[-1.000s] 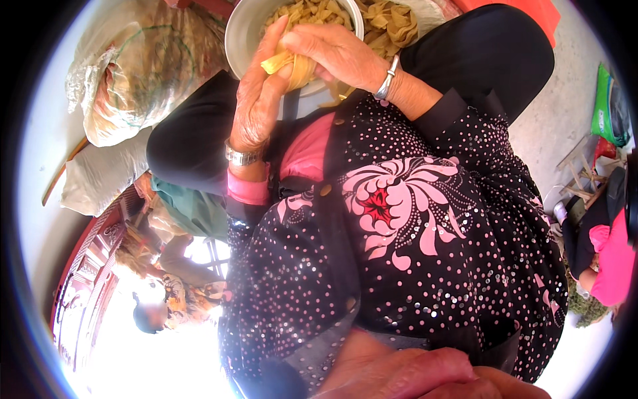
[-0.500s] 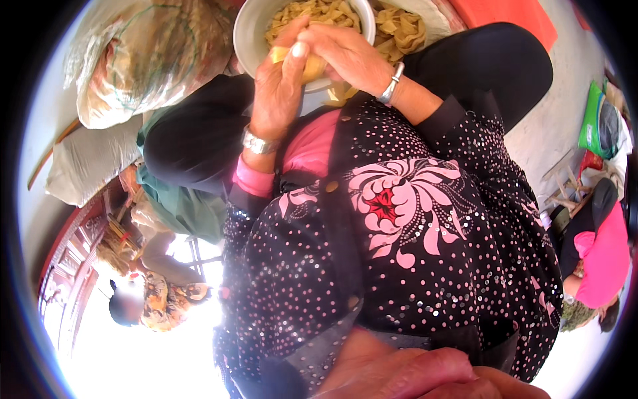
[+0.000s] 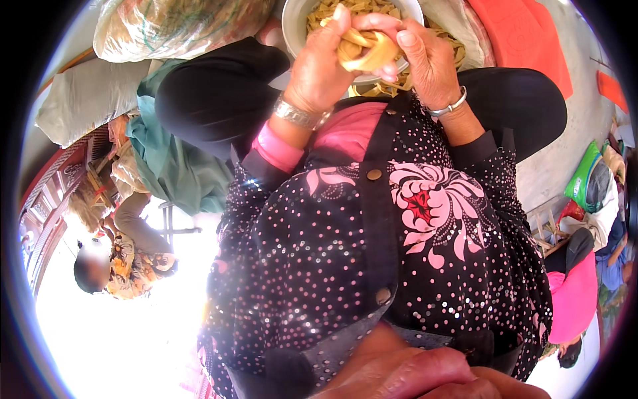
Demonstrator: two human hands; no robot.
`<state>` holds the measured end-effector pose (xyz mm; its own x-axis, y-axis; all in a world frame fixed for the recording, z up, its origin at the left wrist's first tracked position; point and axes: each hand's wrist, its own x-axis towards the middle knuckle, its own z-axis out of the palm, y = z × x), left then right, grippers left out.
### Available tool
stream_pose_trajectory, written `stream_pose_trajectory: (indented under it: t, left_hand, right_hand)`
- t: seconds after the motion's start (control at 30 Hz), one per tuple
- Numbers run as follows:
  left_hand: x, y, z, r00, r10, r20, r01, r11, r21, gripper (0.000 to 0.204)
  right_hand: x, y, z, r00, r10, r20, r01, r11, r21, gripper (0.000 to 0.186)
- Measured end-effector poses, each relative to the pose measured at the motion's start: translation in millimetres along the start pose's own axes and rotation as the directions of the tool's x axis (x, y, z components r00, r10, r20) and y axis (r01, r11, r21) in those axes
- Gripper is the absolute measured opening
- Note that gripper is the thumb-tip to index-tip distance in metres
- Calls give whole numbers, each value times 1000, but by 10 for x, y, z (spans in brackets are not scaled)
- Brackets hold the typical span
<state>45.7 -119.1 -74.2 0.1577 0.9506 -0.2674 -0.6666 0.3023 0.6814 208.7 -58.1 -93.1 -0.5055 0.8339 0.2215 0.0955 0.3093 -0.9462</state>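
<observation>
Both my hands are raised in front of my crossed legs, above a white bowl (image 3: 288, 30). Between them is a looped yellow strip (image 3: 365, 52), flat and folded over itself in a loose coil. My left hand (image 3: 322, 66), with a metal watch at its wrist, closes on the coil's left side with its thumb up. From the other side my right hand (image 3: 430, 63), wearing a silver bangle, curls its fingers around the coil. Some of its fingers are hidden behind the strip. More yellow strips (image 3: 352, 8) lie in the bowl.
Beside the bowl, a pale sack (image 3: 465, 30) borders more loose strips (image 3: 458, 52). A red-orange sheet or mat (image 3: 525, 46) lies at right. A large filled plastic bag (image 3: 179, 26) stands at left. Other people sit nearby: one in patterned clothes (image 3: 136, 266), another in pink (image 3: 575, 292).
My hands have turned and spread slightly, so the looped strip, mostly covered before, now shows between them. The whole view has shifted, with hands and bowl further right.
</observation>
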Motion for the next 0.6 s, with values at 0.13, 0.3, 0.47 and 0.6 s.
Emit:
stream_pose_trajectory:
  t: [0.13, 0.3, 0.47, 0.6]
  left_hand:
    - [15, 124, -191, 994, 81, 79, -67, 983, -173, 60]
    - [2, 222, -265, 980, 111, 165, -53, 945, -324, 61]
    - [25, 197, -141, 987, 54, -154, -37, 993, 112, 79]
    - [-41, 138, -26, 967, 26, -253, 63, 939, 338, 48]
  right_hand:
    - [-32, -169, -216, 995, 96, -33, -100, 987, -125, 33]
    - [-61, -196, -393, 999, 20, 28, -14, 980, -200, 29]
    - [-51, -129, -320, 999, -2, 46, 16, 948, -317, 25]
    - [-76, 50, -300, 981, -123, 150, 182, 856, -484, 28]
